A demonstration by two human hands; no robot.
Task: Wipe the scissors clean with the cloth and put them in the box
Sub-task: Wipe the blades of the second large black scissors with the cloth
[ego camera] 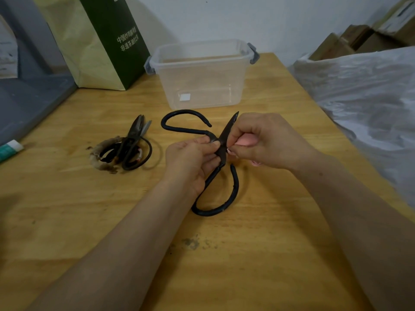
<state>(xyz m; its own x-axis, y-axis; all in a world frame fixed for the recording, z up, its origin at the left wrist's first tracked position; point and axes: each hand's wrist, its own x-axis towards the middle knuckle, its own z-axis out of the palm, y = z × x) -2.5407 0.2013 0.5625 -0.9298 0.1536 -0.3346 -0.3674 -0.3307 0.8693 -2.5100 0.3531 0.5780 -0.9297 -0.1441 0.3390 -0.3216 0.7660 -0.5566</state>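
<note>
Scissors (228,131), spread wide, are pinched at the pivot by the left hand (190,160). The right hand (267,140) pinches a pink cloth (246,140) round the blade, which points away and rightward toward the clear box (202,72) just beyond.

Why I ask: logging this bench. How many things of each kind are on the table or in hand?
Scissors: at least 3 (large black scissors in the left hand; heap of smaller dark scissors, 2 or more)
Pink cloth, in the right hand: 1
Clear plastic box: 1
Green paper bag: 1
White-and-green tube: 1
Total: at least 7
</note>
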